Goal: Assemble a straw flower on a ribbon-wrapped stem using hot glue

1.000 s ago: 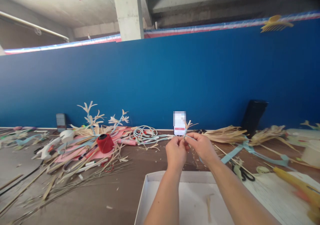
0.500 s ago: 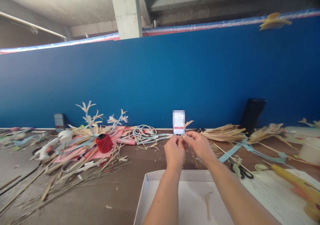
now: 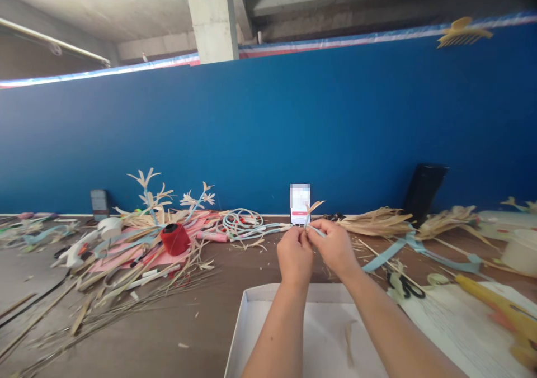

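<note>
Compared with one second ago, the husk sprig (image 3: 313, 206) has been turned: its tips, fanned out before, are now seen as a narrower pair. The fingertips of both hands have been brought closer together; the phone (image 3: 299, 204) is left in its place, upright by the blue partition (image 3: 251, 126). Against half a second ago little is changed, only a slight camera shift.

The sprig is held up at the phone's lower right edge, a small part of the screen being covered by it. The left hand (image 3: 295, 255) is closed, just below the phone, its thumb and fingers pinched on the sprig's stem. The right hand (image 3: 333, 246), below and right of the phone, is partly curled, thumb and forefinger pinched, and a pale blue strip (image 3: 316, 231) is gripped at the fingertips, running over toward the forefinger.

The exact contact point is hidden by the fingers; whether the strip is wound on the stem cannot be told. The top of the phone's screen is pixelated. The white box (image 3: 312, 311), below the phone, is cut off by the bottom edge and partly covered by the forearms; a husk scrap (image 3: 348, 341) is seen blurred in it. The yellow tool (image 3: 490, 305), far right of the phone, is blurred and cut off.
</note>
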### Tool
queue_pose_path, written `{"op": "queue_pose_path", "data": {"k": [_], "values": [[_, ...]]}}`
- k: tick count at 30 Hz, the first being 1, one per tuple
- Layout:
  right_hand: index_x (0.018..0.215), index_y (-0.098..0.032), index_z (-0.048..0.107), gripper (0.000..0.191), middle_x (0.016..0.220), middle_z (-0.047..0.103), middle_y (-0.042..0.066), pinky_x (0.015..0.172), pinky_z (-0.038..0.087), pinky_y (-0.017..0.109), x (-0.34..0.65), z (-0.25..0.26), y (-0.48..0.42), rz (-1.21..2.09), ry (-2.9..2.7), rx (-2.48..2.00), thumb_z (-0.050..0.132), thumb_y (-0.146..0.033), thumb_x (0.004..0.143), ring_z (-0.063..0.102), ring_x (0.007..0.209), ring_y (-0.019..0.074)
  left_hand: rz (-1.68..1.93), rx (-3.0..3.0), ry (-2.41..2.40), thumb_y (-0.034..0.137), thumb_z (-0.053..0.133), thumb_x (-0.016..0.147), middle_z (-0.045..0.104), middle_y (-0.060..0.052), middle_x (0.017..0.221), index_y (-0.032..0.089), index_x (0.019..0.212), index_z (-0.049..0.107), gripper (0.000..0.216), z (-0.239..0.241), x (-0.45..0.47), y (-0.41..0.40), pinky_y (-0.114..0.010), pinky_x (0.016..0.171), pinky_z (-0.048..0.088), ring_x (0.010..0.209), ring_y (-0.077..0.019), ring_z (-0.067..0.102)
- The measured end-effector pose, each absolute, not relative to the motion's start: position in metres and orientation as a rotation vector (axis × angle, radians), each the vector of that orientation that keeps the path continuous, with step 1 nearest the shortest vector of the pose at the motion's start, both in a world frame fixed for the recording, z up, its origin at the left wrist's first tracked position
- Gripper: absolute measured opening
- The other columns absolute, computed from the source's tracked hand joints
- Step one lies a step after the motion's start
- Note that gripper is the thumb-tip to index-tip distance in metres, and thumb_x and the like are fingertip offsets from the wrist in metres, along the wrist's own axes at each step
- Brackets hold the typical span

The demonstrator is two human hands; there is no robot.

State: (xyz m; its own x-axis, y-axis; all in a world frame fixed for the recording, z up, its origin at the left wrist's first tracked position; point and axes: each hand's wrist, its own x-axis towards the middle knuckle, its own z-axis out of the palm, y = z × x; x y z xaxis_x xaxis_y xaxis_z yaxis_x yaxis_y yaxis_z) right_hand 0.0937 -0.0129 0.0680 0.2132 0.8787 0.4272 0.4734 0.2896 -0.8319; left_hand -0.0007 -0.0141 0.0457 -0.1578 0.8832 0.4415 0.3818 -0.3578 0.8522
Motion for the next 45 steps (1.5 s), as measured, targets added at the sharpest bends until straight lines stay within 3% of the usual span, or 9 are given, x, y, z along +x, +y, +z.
{"op": "queue_pose_path", "data": {"k": [10,17,24,29,34,39,45], "values": [[0.075,-0.019,0.066,0.018,0.071,0.068,0.002,0.06,0.04,0.025,0.089,0.067,-0.016,0.486,-1.437,-1.294,0.053,-0.029,0.07,0.056,0.064,0.0169,1.557,1.772,1.531,0.026,0.043,0.082,0.062,-0.002,0.07,0.022,0.074,0.059,0.018,0.047,-0.001,-0.015,-0.023,0.059,0.032,0.063,-0.0143,0.052],[0.073,-0.017,0.067,0.028,0.066,0.067,0.003,0.057,0.04,0.026,0.089,0.067,-0.015,0.556,-1.361,-1.302,0.058,-0.044,0.07,0.054,0.06,0.0166,1.573,1.898,1.61,0.026,0.037,0.086,0.061,-0.006,0.072,0.019,0.071,0.055,0.025,0.044,0.003,-0.014,-0.024,0.059,0.031,0.065,-0.0155,0.053],[0.073,-0.014,0.067,0.032,0.068,0.067,0.005,0.056,0.04,0.026,0.089,0.067,-0.011,0.698,-1.241,-1.281,0.06,-0.045,0.068,0.055,0.061,0.0161,1.555,1.931,1.638,0.025,0.037,0.086,0.062,-0.007,0.074,0.018,0.074,0.058,0.025,0.043,0.005,-0.016,-0.025,0.06,0.033,0.067,-0.0162,0.055],[0.073,-0.015,0.067,0.033,0.065,0.066,0.004,0.053,0.039,0.026,0.099,0.065,-0.007,0.679,-1.249,-1.308,0.061,-0.047,0.066,0.054,0.057,0.0153,1.574,1.828,1.431,0.027,0.04,0.085,0.064,-0.006,0.083,0.021,0.086,0.062,0.023,0.046,0.004,-0.017,-0.026,0.065,0.04,0.072,-0.0161,0.057],[0.076,-0.016,0.064,0.034,0.064,0.065,0.004,0.051,0.042,0.026,0.112,0.062,-0.001,0.847,-1.156,-1.207,0.063,-0.048,0.065,0.056,0.057,0.0166,1.356,1.47,0.972,0.028,0.047,0.08,0.064,-0.006,0.085,0.021,0.096,0.061,0.022,0.049,0.003,-0.01,-0.027,0.062,0.048,0.065,-0.0141,0.059],[0.075,-0.015,0.063,0.035,0.057,0.059,0.002,0.044,0.038,0.024,0.115,0.064,-0.002,0.963,-1.157,-1.189,0.064,-0.048,0.065,0.051,0.048,0.0129,1.178,1.105,0.786,0.036,0.055,0.076,0.063,-0.006,0.076,0.013,0.087,0.061,0.026,0.053,-0.002,-0.006,-0.026,0.052,0.051,0.053,-0.0107,0.056],[0.073,-0.014,0.06,0.034,0.047,0.047,-0.004,0.038,0.028,0.019,0.111,0.068,-0.007,1.057,-1.156,-1.156,0.065,-0.046,0.065,0.037,0.039,0.0062,1.167,0.905,0.69,0.033,0.065,0.07,0.06,-0.005,0.069,0.009,0.079,0.061,0.026,0.056,-0.009,-0.007,-0.018,0.048,0.049,0.052,-0.0065,0.053]]}}
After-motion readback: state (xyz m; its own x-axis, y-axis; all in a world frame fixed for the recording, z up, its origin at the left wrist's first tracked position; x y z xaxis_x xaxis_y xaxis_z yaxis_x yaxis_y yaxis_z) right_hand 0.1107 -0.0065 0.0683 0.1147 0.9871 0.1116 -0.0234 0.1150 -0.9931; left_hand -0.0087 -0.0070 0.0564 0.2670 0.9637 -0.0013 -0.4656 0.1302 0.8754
